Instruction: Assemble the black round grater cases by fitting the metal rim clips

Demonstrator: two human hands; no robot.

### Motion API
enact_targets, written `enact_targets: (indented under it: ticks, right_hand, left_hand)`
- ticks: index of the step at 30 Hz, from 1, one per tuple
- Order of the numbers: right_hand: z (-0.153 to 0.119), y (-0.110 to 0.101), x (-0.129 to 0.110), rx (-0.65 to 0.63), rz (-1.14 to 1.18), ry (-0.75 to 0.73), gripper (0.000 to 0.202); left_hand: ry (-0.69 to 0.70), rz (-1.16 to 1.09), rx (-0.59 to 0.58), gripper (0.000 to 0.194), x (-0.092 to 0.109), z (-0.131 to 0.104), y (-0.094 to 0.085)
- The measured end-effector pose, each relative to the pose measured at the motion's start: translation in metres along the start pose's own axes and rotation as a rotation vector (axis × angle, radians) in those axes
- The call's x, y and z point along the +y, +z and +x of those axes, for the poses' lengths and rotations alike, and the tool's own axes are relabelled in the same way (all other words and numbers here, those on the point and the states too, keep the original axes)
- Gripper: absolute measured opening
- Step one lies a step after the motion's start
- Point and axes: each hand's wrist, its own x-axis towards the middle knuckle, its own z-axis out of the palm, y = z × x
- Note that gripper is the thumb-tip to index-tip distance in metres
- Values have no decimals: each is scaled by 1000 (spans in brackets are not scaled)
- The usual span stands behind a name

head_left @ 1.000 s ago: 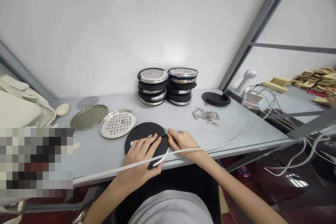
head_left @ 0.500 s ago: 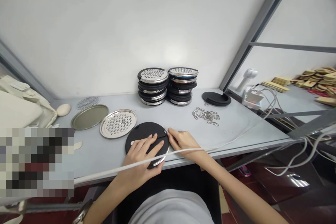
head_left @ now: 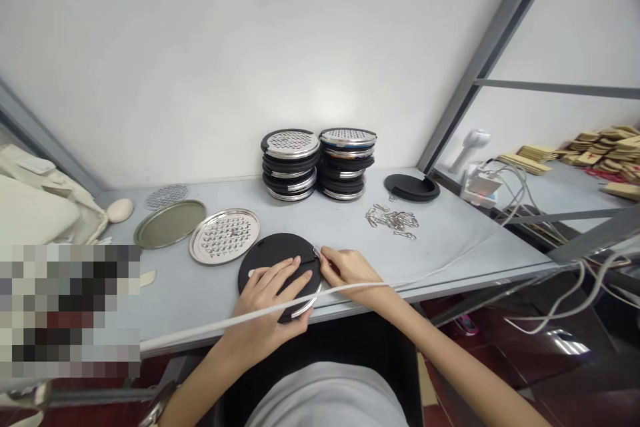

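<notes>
A round grater (head_left: 273, 248) lies black side up near the table's front edge, a strip of its silver rim showing at the lower right. My left hand (head_left: 273, 290) is laid over it with fingers spread on the black face and the thumb round the near edge, holding it. At its right edge, my right hand (head_left: 347, 270) pinches a small metal clip (head_left: 316, 252); the fingertips partly hide it. A pile of similar metal clips (head_left: 397, 219) lies beyond my right hand. A silver grater plate (head_left: 225, 236) rests to the left of the held grater.
Two stacks of graters, left (head_left: 291, 167) and right (head_left: 347, 163), stand by the wall. An olive lid (head_left: 170, 224) and perforated disc (head_left: 167, 196) lie left, a black ring holder (head_left: 412, 187) right. A white cable (head_left: 220, 325) crosses in front of my hands.
The small metal clip has tilted slightly at the grater's edge under my right fingertips. Both hands and the grater stay almost in place.
</notes>
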Motion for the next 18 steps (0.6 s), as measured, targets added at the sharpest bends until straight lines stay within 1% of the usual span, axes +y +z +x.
enact_targets:
  ticks: [6, 14, 18]
  right_hand:
    - [0, 0, 0, -9, 0, 17, 23]
    - [0, -2, 1, -19, 77, 2, 25]
    - [0, -2, 2, -2, 109, -2, 24]
  left_hand:
    - [19, -7, -7, 44, -1, 0, -1]
    - [26, -17, -25, 45, -2, -1, 1]
    - [28, -18, -31, 46, -2, -1, 1]
